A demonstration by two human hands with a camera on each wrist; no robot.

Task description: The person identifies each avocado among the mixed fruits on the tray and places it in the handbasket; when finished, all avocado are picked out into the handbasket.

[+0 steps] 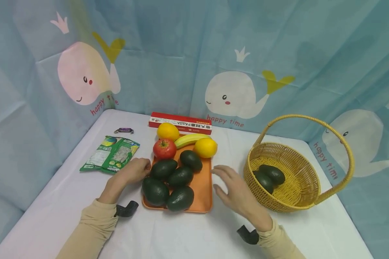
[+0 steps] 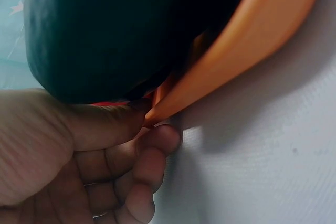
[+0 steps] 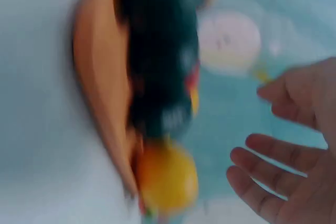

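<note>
An orange tray (image 1: pixel 203 190) holds several dark green avocados (image 1: pixel 180 177), a red pomegranate (image 1: pixel 164 149), a yellow banana (image 1: pixel 192 139) and two lemons, one at the back (image 1: pixel 168 131) and one on the right (image 1: pixel 205 148). My left hand (image 1: pixel 134 171) pinches the tray's left rim. In the left wrist view, its thumb (image 2: pixel 105 124) lies over the rim and the fingers curl underneath, close below an avocado (image 2: pixel 105 35). My right hand (image 1: pixel 236 190) hovers by the tray's right side, fingers spread and holding nothing. Right of it, two avocados (image 1: pixel 272 174) lie in a yellow woven basket (image 1: pixel 251 180).
A red pasta box (image 1: pixel 181 123) lies behind the tray. To the left are a green snack bag (image 1: pixel 111 154) and a small purple-wrapped candy (image 1: pixel 124 130). The basket's tall handle (image 1: pixel 348 154) arches above it. A blue curtain (image 1: pixel 168 54) hangs along the white table's back edge.
</note>
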